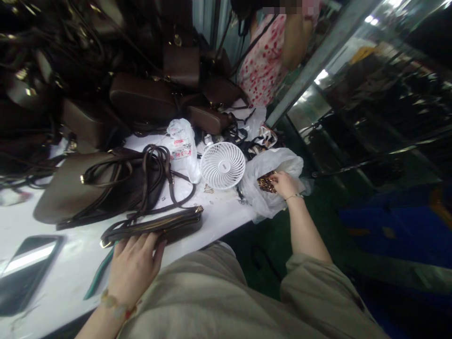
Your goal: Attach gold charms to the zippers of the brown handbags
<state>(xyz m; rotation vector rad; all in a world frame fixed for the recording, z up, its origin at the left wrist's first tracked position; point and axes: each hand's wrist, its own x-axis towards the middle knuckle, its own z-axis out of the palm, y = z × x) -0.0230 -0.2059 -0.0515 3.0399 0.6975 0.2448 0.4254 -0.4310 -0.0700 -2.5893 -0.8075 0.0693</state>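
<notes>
My left hand [138, 259] grips the near edge of a slim dark brown zippered pouch [183, 226], fingers over its side. The pouch has gold-coloured metal ends and lies near the table's front edge. My right hand [285, 184] reaches into an open clear plastic bag [254, 193] on the right. Its bent fingertips are among small gold-coloured metal pieces [267, 182]; what they pinch, if anything, is hidden. A larger brown handbag [77, 188] with looped straps lies just behind the pouch.
A round white fan [223, 165] stands beside a white printed plastic bag [181, 146]. Many brown bags [141, 99] are heaped at the back left. A phone [26, 273] and a green-handled tool [99, 272] lie at left. A metal post [318, 61] rises near another person [263, 61].
</notes>
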